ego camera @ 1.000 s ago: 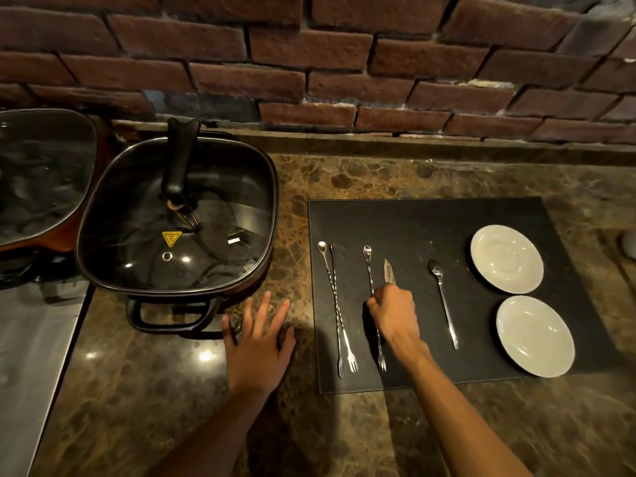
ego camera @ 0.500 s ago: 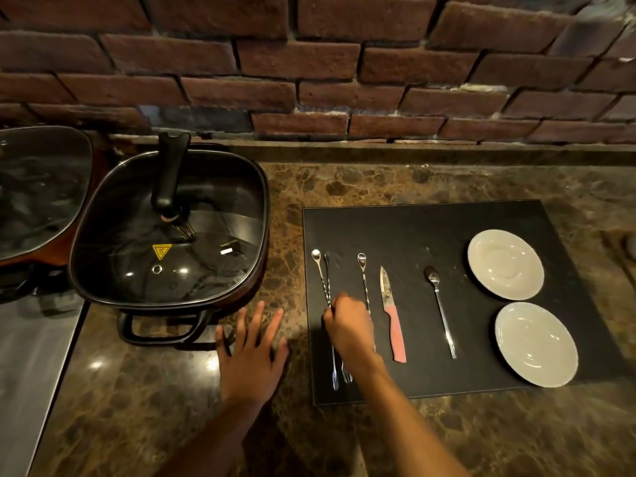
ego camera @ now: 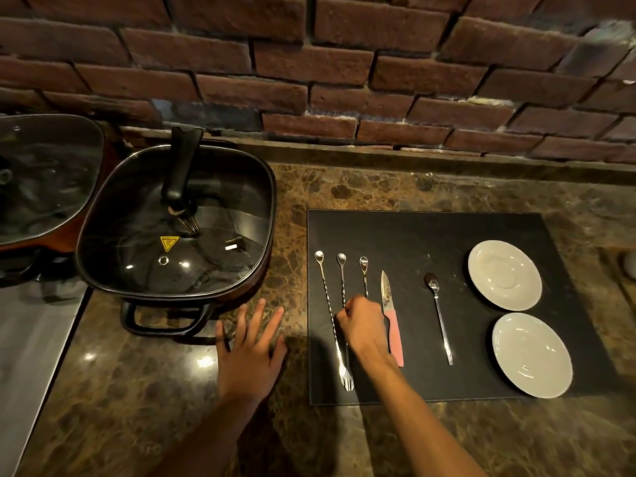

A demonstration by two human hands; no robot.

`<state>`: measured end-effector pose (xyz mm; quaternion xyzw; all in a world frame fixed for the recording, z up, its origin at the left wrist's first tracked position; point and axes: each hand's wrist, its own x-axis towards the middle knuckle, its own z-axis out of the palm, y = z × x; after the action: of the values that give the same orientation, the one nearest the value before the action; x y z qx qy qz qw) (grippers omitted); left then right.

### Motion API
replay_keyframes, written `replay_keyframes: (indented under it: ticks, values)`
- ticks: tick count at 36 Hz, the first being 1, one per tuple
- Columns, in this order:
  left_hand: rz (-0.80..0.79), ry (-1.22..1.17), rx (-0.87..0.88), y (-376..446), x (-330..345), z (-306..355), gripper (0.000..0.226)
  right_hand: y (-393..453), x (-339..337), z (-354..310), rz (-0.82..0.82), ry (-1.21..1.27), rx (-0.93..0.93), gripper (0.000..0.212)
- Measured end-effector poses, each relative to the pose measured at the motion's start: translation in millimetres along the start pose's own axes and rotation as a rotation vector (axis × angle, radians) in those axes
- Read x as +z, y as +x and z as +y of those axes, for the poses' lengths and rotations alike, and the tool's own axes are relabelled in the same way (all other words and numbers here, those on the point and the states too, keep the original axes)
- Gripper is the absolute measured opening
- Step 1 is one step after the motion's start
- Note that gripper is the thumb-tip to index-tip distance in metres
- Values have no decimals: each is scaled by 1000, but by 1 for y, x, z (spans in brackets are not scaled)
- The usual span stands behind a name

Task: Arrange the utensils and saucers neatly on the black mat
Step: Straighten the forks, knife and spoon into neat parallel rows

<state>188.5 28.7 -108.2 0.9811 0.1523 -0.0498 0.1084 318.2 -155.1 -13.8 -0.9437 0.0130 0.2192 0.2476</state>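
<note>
Utensils and saucers on the black mat (ego camera: 430,235).
Three twisted spoons (ego camera: 323,287), pink-handled knife (ego camera: 392,325), teaspoon (ego camera: 440,321) lie parallel; two white saucers (ego camera: 504,275) right.

1. The right hand (ego camera: 361,325) covers the middle of the second twisted bar spoon (ego camera: 341,261) and the lower shaft of the third twisted bar spoon (ego camera: 363,263); whether its fingers pinch a shaft cannot be told.
2. The wrist hides one edge of the knife (ego camera: 390,311), along its pink handle.
3. The fork ends (ego camera: 347,378) overlap, so they cannot be matched to their shafts.
4. The second glass-lidded pan (ego camera: 41,180) is cut off by the left edge.
5. A small pale object (ego camera: 629,266) at the right edge is too cropped to identify.
</note>
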Motion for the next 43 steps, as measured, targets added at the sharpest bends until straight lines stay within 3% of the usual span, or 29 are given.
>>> replay_keyframes:
  ticks: [17,29,37,43]
  values:
    - [-11,7,-7,0,-3,2,58,-13,7,4,100,-3,-193,15]
    - [10,10,-11,1,4,-1,57,-20,42,-11,-42,-64,-219,32]
    - [28,-10,-13,0,4,0,57,-29,52,-19,43,-143,-243,48]
    - [42,-21,0,-1,3,1,57,-35,56,-22,53,-205,-280,44]
